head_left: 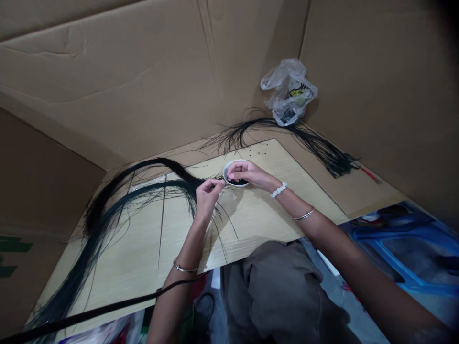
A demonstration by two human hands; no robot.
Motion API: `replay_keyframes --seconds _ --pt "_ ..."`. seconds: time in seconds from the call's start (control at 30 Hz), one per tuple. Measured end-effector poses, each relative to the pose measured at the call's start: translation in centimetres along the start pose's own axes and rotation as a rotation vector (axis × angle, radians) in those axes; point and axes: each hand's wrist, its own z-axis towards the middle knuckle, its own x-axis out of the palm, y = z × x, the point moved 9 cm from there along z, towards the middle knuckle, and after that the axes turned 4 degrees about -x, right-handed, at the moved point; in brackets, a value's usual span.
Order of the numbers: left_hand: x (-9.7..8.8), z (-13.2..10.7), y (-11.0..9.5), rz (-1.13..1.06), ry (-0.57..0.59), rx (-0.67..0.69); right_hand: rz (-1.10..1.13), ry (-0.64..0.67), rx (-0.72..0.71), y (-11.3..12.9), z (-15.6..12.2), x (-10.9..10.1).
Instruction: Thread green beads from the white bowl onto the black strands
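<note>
My left hand (pixel 210 193) is closed in a pinch beside a small white bowl (pixel 241 184), on what looks like a thin dark strand end. Behind and below it spreads a bundle of long dark green and black strands (pixel 143 185), which curves away to the left. Over the bowl is my right hand (pixel 247 173), its thumb and fingers pressed together at the rim. Small dark bits (pixel 237 181) lie inside the bowl; whatever the right fingertips hold is too small to make out.
Cardboard walls (pixel 172 81) surround the pale board (pixel 251 215). A second dark strand bundle (pixel 315 143) lies at the back right, near a crumpled clear plastic bag (pixel 291 93) and a thin red-handled tool (pixel 371 176). Several tiny dark dots (pixel 258 153) sit behind the bowl.
</note>
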Motion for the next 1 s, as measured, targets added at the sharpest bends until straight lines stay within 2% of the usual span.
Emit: replay_keyframes --seconds 0.73,1.0 --pt "-0.2 -0.1 -0.2 0.052 -0.02 0.021 -0.079 0.017 -0.032 0.1 0.1 0.2" --pt "0.1 -0.2 -0.5 0.115 -0.009 0.051 -0.142 0.02 -0.034 0.8 -0.1 1.3"
